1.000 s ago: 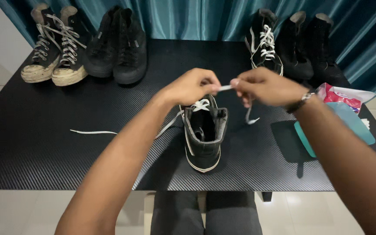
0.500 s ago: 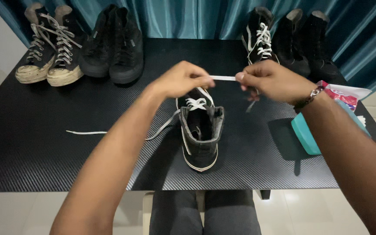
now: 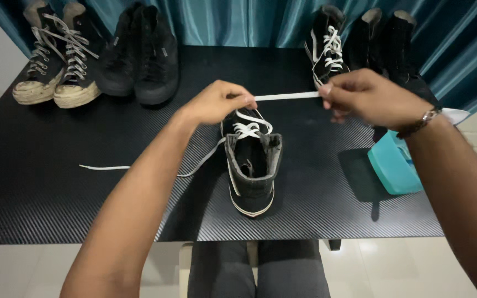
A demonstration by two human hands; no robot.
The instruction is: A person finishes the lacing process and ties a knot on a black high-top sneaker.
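Lace point(image 3: 287, 96) is stretched taut between your left hand point(image 3: 219, 102) and right hand point(image 3: 368, 96), both pinched shut on it, above the shoe point(image 3: 252, 165) at the counter's point(image 3: 56, 204) 12 o'clock.

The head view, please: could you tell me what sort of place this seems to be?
Probably a room at home set up as a work desk: a black carbon-weave tabletop, teal curtains close behind it, pale floor tiles below, and pairs of black high-top shoes lined along the back.
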